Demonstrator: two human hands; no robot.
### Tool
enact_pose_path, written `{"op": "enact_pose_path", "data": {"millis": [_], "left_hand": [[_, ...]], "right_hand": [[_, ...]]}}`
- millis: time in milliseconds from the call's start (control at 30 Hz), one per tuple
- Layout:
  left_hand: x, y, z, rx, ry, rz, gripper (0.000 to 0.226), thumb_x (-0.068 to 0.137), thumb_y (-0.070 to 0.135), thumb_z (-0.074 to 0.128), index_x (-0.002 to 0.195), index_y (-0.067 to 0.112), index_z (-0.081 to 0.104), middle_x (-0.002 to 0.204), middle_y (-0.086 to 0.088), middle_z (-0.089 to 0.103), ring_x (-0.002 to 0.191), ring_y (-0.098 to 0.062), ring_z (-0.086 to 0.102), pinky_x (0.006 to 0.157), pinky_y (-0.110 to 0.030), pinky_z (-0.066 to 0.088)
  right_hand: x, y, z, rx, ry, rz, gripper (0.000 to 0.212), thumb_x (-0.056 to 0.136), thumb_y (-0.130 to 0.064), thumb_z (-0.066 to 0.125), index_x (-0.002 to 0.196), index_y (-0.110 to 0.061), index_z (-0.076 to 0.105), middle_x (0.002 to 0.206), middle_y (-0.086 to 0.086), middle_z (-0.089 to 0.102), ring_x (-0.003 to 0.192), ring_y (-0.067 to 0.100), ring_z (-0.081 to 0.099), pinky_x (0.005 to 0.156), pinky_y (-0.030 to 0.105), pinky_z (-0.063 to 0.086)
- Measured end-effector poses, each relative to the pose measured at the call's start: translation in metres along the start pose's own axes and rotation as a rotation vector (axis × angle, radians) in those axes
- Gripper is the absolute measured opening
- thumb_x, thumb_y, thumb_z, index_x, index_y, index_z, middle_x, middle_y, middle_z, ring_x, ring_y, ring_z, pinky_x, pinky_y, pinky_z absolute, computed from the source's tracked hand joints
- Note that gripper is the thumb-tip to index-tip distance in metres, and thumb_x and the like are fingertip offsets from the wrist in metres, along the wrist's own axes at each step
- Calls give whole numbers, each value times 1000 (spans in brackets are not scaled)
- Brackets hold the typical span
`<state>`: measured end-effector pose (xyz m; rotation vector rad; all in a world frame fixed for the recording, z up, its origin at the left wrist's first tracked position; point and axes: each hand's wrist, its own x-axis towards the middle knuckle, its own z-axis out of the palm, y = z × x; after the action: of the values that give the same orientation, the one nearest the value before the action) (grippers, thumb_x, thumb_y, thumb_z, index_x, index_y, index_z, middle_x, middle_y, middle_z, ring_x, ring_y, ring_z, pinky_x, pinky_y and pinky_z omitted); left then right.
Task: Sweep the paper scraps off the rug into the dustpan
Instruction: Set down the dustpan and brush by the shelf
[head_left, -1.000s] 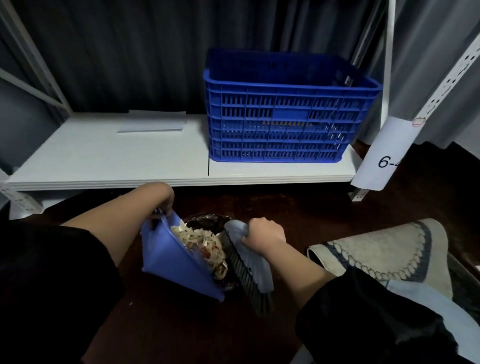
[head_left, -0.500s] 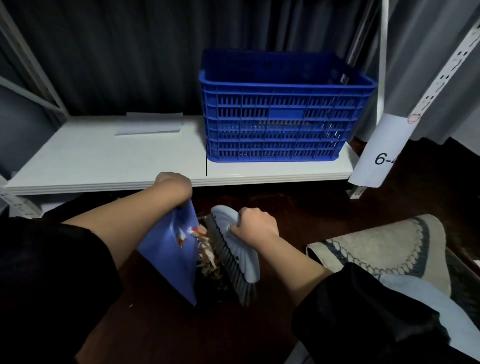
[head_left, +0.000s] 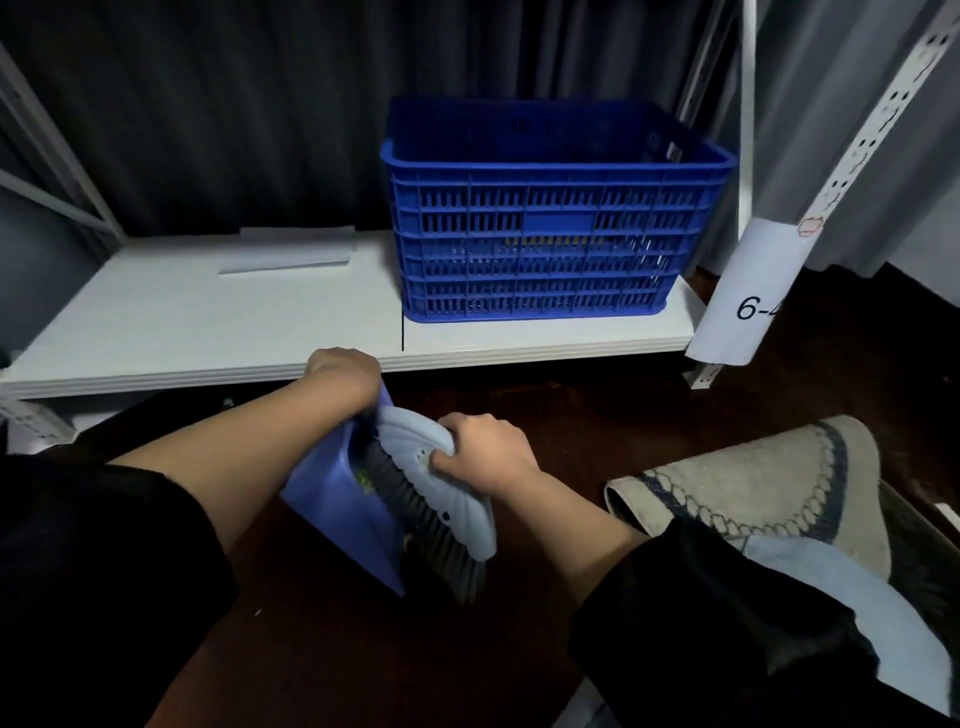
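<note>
My left hand (head_left: 344, 375) grips the top of a blue dustpan (head_left: 337, 512), which is tipped steeply on edge above the dark floor. My right hand (head_left: 480, 451) grips the pale grey back of a hand brush (head_left: 441, 499), whose dark bristles press into the pan's open side. Only a sliver of paper scraps (head_left: 363, 475) shows between pan and bristles. The beige rug (head_left: 769, 478) with a dark scalloped border lies on the floor to the right, one corner folded up.
A low white shelf (head_left: 208, 322) stretches behind my hands, carrying a blue slatted crate (head_left: 550, 218) and a folded paper sheet (head_left: 291, 254). A white upright with a label reading "6-" (head_left: 748, 296) stands at right. Dark curtains hang behind.
The dustpan has tilted from open and facing up to nearly vertical. The brush has moved left into it, covering the scraps and a dark bag that showed beneath. My left hand has risen.
</note>
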<state>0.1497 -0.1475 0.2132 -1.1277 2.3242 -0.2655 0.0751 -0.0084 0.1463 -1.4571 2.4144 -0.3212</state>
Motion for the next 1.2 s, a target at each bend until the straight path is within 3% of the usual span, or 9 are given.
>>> {"op": "enact_pose_path", "data": {"millis": [333, 567, 767, 900, 1100, 1200], "left_hand": [[-2, -11, 8, 14, -8, -20, 44, 84, 20, 63, 127, 15, 54, 129, 0, 59, 120, -17, 58, 91, -28, 48], [2, 15, 7, 132, 95, 66, 45, 93, 17, 54, 137, 14, 46, 139, -2, 52, 127, -21, 52, 97, -32, 46], [3, 33, 11, 304, 236, 128, 55, 95, 11, 47, 147, 5, 28, 140, -2, 50, 126, -21, 53, 93, -30, 48], [5, 29, 7, 327, 164, 87, 46, 92, 9, 50, 137, 9, 46, 132, -4, 58, 117, -24, 61, 91, -33, 53], [4, 9, -8, 129, 60, 38, 41, 92, 17, 57, 132, 14, 54, 138, 3, 53, 128, -17, 52, 98, -34, 49], [10, -16, -9, 21, -87, -76, 21, 82, 20, 67, 102, 17, 69, 104, 8, 68, 107, -8, 64, 91, -25, 50]], "right_hand": [[0, 18, 1, -77, 11, 143, 37, 86, -40, 55, 109, -12, 61, 110, 11, 65, 100, 33, 62, 70, 32, 39], [-1, 6, 6, -65, -11, 59, 41, 82, -44, 56, 114, -19, 60, 111, 10, 65, 101, 34, 61, 72, 34, 42], [0, 10, 5, -104, 15, 128, 36, 85, -38, 55, 109, -13, 61, 111, 10, 65, 101, 32, 62, 70, 32, 40], [-2, 16, 4, -117, 4, 156, 37, 85, -38, 57, 110, -12, 62, 113, 10, 65, 103, 32, 62, 70, 31, 39], [-3, 23, 1, -93, 13, 201, 38, 87, -41, 58, 112, -12, 61, 113, 10, 64, 104, 32, 61, 71, 31, 39], [-6, 32, -4, -70, 44, 238, 37, 88, -41, 55, 111, -11, 59, 113, 10, 64, 103, 32, 61, 72, 31, 41]]}}
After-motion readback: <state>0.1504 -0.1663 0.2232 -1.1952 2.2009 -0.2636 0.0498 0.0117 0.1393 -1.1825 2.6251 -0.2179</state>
